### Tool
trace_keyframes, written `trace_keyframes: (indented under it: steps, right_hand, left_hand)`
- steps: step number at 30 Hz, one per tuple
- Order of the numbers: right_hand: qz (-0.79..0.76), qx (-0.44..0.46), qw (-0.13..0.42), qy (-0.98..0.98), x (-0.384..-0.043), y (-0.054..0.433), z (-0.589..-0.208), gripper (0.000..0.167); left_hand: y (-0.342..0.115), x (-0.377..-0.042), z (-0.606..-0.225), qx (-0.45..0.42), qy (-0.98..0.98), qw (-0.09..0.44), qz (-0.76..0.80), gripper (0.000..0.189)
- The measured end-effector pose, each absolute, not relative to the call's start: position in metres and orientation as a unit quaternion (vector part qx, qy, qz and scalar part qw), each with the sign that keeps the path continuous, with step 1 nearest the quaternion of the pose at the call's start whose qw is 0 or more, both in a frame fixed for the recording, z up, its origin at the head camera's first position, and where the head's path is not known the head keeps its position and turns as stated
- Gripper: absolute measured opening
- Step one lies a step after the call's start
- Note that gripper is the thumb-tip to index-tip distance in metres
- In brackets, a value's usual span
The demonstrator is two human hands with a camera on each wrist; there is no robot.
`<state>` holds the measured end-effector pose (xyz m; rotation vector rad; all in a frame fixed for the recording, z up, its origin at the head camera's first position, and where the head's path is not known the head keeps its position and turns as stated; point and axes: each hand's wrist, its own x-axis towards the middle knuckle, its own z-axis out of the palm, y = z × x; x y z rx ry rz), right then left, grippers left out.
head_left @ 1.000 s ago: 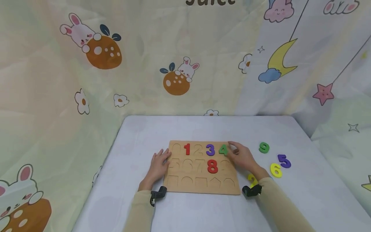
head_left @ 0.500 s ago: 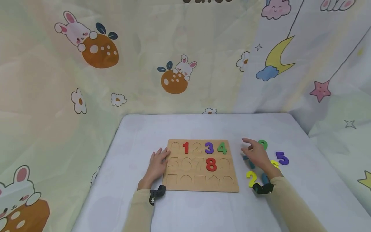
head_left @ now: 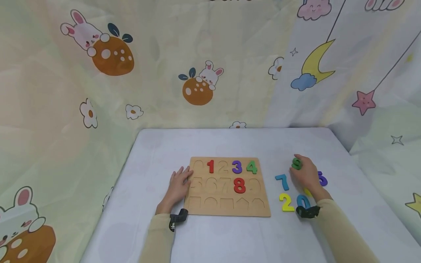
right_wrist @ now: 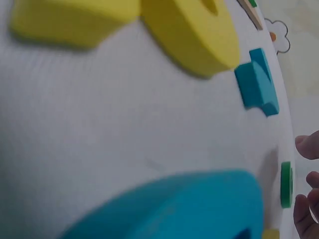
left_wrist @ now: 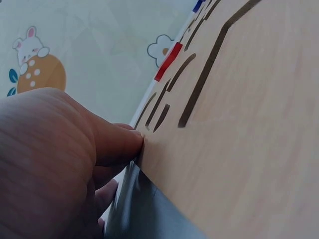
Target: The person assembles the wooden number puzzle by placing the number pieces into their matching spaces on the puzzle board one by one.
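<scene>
My left hand (head_left: pixel 179 186) lies at the left side of a wooden number board (head_left: pixel 227 208), fingers fairly straight and fingertips at its edge. In the left wrist view the thumb touches the edge of the board (left_wrist: pixel 239 149). A red 1 (head_left: pixel 210 166), a purple 3 (head_left: pixel 236 167), a green 4 (head_left: pixel 251 167) and a red 8 (head_left: pixel 239 185) sit on the board. My right hand (head_left: pixel 308 175) is over a green 9 (head_left: pixel 296 163), thumb and fingers on either side. The right wrist view shows the fingers spread apart around the green 9 (right_wrist: pixel 286 184), which lies on the table.
Right of the board lie a blue 7 (head_left: pixel 283 181), a yellow 2 (head_left: pixel 286 203) and a blue 0 (head_left: pixel 302 201), partly behind the wrist camera. A purple 5 (head_left: pixel 323 179) and a yellow piece (head_left: pixel 307 192) are partly covered by the right hand. A printed cloth hangs behind the table.
My right hand has left the green 4 on the board and moved right to the green 9, uncovering the blue 7 and 0. My left hand has stayed at the board.
</scene>
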<state>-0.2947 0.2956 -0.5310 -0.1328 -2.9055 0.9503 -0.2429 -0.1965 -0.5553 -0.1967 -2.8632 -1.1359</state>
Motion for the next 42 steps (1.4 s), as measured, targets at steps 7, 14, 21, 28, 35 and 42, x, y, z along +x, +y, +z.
trace_keyframes:
  steps: [7, 14, 21, 28, 35, 42]
  right_hand:
    - [0.317, -0.057, 0.024, -0.946, -0.297, 0.306, -0.530, 0.075]
    - [0.286, -0.047, -0.027, -0.957, -0.296, 0.310, -0.524, 0.083]
    - [0.275, -0.060, -0.048, -0.958, -0.297, 0.313, -0.527, 0.083]
    - [0.279, -0.046, -0.021, -0.959, -0.296, 0.310, -0.532, 0.077]
    - [0.281, -0.049, -0.019, -0.958, -0.293, 0.303, -0.528, 0.077]
    - [0.294, -0.037, -0.024, -0.955, -0.288, 0.284, -0.520, 0.081]
  left_hand:
    - [-0.198, -0.245, -0.553, -0.068, -0.930, 0.034, -0.359, 0.040]
    - [-0.199, -0.244, -0.557, -0.065, -0.928, 0.034, -0.365, 0.040]
    - [-0.197, -0.240, -0.561, -0.061, -0.928, 0.031, -0.367, 0.040]
    - [-0.198, -0.241, -0.560, -0.052, -0.930, 0.017, -0.365, 0.041]
    - [-0.198, -0.242, -0.558, -0.051, -0.930, 0.011, -0.364, 0.041]
    - [-0.198, -0.243, -0.557, -0.059, -0.930, 0.019, -0.363, 0.040]
